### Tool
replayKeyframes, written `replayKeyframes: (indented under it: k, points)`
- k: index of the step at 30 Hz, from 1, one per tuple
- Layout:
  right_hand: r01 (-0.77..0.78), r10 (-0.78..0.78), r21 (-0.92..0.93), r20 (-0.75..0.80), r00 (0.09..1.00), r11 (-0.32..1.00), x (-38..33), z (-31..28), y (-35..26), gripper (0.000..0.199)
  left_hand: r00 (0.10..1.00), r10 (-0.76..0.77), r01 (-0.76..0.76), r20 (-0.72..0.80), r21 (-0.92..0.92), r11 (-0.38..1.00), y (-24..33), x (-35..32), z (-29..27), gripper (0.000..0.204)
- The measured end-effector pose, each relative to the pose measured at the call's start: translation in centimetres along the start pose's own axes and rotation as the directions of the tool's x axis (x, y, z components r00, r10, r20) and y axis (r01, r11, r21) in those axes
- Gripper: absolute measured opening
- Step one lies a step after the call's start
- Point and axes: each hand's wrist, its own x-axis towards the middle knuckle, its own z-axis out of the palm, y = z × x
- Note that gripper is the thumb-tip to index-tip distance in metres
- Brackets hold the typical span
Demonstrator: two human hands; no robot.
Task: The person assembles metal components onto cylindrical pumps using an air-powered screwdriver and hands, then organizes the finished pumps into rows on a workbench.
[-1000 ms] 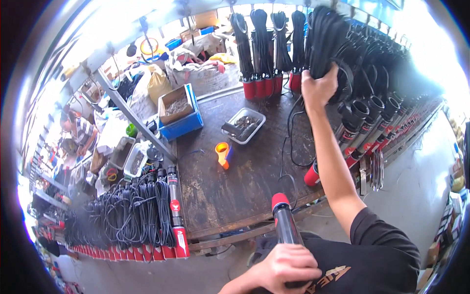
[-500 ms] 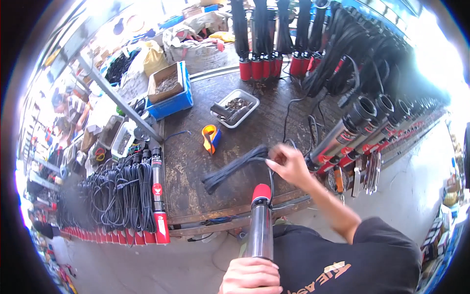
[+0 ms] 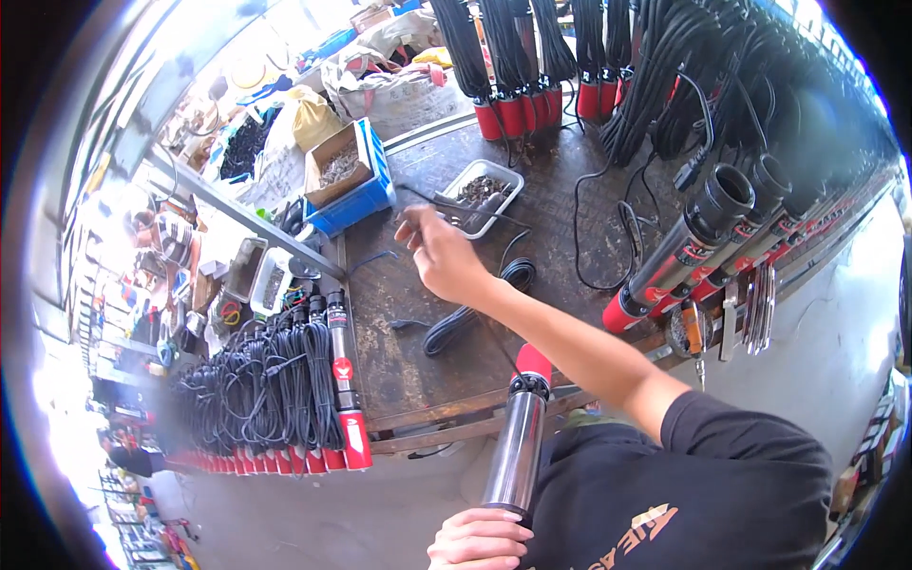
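Gripping a silver cylinder (image 3: pixel 517 451), left fingers (image 3: pixel 483 534) sit near gold shirt lettering (image 3: pixel 640 535).

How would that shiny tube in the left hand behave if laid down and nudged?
The tube would probably roll, since its body looks round. Its polished surface, full of bright reflections, may feel slippery. It also seems stiff, judging by its straight sides where the left hand grips it.

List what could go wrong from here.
The right hand appears close to the white tray of small parts and might knock it. The black cord coil lies under the right forearm and could snag. Only the left hand holds the silver tube, far from its red cap, so it might tip.
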Motion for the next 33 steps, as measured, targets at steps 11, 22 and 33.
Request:
replayKeyframes:
  k: [11,22,33]
  points:
    - [0.350,0.306,-0.791,0.541,0.784,0.501,-14.1,-5.2,22.5,0.066,0.993,0.002,-0.015,-0.118,-0.106,0.994,-1.0,-1.0,-3.6,0.034]
    - [-0.116,0.697,-0.910,0.218,0.684,0.398,-19.8,-11.0,16.3,0.073,0.992,-0.047,0.081,0.119,-0.300,0.950,-2.6,1.9,-7.2,0.023]
    - [-0.549,0.649,0.685,0.145,0.747,0.479,-7.8,-3.2,8.1,0.013,0.984,-0.025,0.081,0.178,-0.313,0.946,-3.1,2.6,-6.3,0.021]
